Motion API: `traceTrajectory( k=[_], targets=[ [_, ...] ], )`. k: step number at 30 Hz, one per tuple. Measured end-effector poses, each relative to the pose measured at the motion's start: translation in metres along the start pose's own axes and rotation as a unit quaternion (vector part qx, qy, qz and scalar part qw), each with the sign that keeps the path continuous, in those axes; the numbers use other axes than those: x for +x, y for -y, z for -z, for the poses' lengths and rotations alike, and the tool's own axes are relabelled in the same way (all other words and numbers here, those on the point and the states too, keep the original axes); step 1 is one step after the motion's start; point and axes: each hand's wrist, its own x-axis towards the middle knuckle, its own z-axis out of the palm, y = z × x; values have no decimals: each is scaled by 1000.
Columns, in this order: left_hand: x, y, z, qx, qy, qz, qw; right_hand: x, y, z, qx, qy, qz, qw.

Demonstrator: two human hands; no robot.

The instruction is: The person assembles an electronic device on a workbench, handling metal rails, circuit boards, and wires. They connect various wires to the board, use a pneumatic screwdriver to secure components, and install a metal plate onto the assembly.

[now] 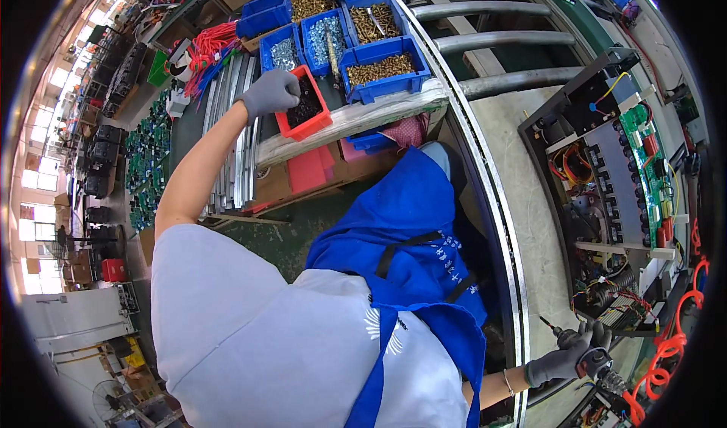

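My left hand [271,93], in a grey glove, is at the left edge of a red bin [307,128] of small black parts that look like screws. Its fingers are curled closed; whatever they may hold is hidden. Far to the right, my gloved right hand [564,360] grips a power screwdriver [598,364] fed by a coiled red air hose [670,348]. The screwdriver's bit points up and left, apart from the open electronic unit [606,178] with its green circuit board [644,171] and coloured wires.
Blue bins [386,68] of brass and silver fasteners crowd the bench behind the red one. Long metal strips [231,140] lie left of it, near red cables [212,42]. A metal rail [492,178] separates me from the conveyor rollers [500,42] and the unit.
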Motion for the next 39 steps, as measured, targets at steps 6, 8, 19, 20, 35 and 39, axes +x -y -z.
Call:
traceTrajectory(
  k=[6, 8, 19, 20, 35, 39],
  targets=[
    [-4, 6, -29, 169, -24, -141, 975, 11, -8, -4, -36, -16, -44, 998],
    [-1, -9, -24, 88, 25, -114, 989, 18, -38, 8, -64, -20, -16, 998],
    [-2, -24, -13, 26, -3, 32, 999, 0, -45, 9, 31, -46, -95, 994],
    [-4, -26, -11, 30, -4, 43, 999, -1, -51, 14, 32, -38, -82, 995],
    [-9, -72, 14, -403, -100, 54, 908, -13, -39, 23, 127, -28, -59, 990],
    [-8, -173, -10, -594, 83, -39, 799, -15, -17, 20, 168, -21, -78, 983]
  ],
)
